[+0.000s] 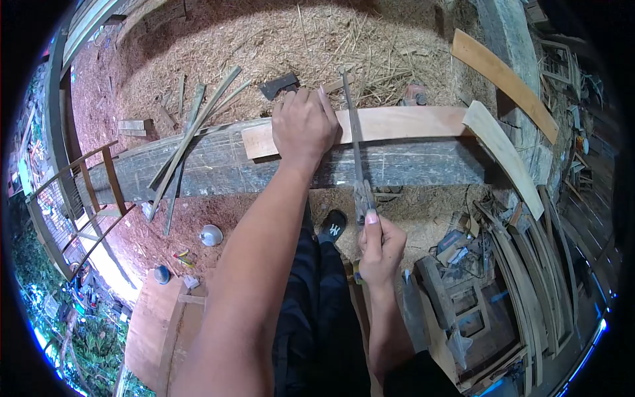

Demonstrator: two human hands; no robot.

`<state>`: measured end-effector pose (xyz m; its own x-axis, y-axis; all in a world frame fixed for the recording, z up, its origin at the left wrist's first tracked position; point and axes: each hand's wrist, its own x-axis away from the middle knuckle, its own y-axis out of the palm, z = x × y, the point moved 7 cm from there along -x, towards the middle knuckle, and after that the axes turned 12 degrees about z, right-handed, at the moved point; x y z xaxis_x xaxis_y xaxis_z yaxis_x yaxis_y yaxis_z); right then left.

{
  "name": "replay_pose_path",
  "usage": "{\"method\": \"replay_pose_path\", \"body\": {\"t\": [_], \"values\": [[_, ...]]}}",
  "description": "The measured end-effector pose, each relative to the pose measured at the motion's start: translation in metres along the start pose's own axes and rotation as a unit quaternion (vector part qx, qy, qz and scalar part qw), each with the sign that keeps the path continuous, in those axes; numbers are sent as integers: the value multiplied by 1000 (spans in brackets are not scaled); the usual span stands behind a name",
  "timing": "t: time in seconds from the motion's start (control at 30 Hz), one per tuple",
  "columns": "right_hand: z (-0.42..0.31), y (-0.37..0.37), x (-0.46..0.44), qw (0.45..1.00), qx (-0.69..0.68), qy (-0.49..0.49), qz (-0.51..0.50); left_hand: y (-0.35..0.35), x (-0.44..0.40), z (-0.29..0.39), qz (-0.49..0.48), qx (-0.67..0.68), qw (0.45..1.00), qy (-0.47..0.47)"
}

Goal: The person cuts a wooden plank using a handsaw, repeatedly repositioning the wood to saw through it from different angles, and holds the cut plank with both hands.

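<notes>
A pale wooden board (410, 122) lies lengthwise on a weathered grey beam (417, 162). Near the board's left end, my left hand (303, 129) is closed over it, with the fingers curled toward the far edge and partly hidden. My right hand (381, 251) grips the handle of a handsaw (354, 129) at the near side of the beam. The narrow blade points away from me and crosses the board just right of my left hand. How deep the blade sits in the wood I cannot tell. A dark block (278, 86) is beyond my left fingers.
Thin wood strips (192, 135) lie across the beam's left part. A curved pale plank (506, 155) touches the board's right end, with an orange-brown plank (506, 83) beyond. Sawdust covers the floor. A round silvery object (211, 235) and a wooden frame (471, 311) are nearer me.
</notes>
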<state>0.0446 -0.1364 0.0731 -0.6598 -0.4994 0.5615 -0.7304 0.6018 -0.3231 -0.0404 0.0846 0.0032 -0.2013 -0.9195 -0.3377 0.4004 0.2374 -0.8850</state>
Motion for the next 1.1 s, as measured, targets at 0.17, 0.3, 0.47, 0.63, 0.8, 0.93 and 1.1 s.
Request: {"method": "replay_pose_path", "body": {"t": [0.17, 0.3, 0.47, 0.63, 0.8, 0.93, 1.1], "values": [[-10, -6, -9, 998, -9, 62, -16, 0, 0, 0, -2, 1, 1000, -2], [-8, -5, -11, 998, -13, 63, -9, -3, -1, 1, 5, 7, 1000, -2], [-8, -5, -11, 999, 7, 53, 4, -2, 0, 2, -13, -2, 1000, -27], [7, -6, -11, 999, 25, 32, 34, -4, 2, -2, -15, 6, 999, -37], [4, 3, 3, 994, 57, -63, 73, -23, 14, -9, -53, 121, 989, 72], [14, -5, 18, 993, 53, -67, 79, -47, 47, -34, -121, 126, 977, 121], [19, -11, 45, 995, 29, -73, 68, -81, 67, -37, -101, 97, 980, 144]]}}
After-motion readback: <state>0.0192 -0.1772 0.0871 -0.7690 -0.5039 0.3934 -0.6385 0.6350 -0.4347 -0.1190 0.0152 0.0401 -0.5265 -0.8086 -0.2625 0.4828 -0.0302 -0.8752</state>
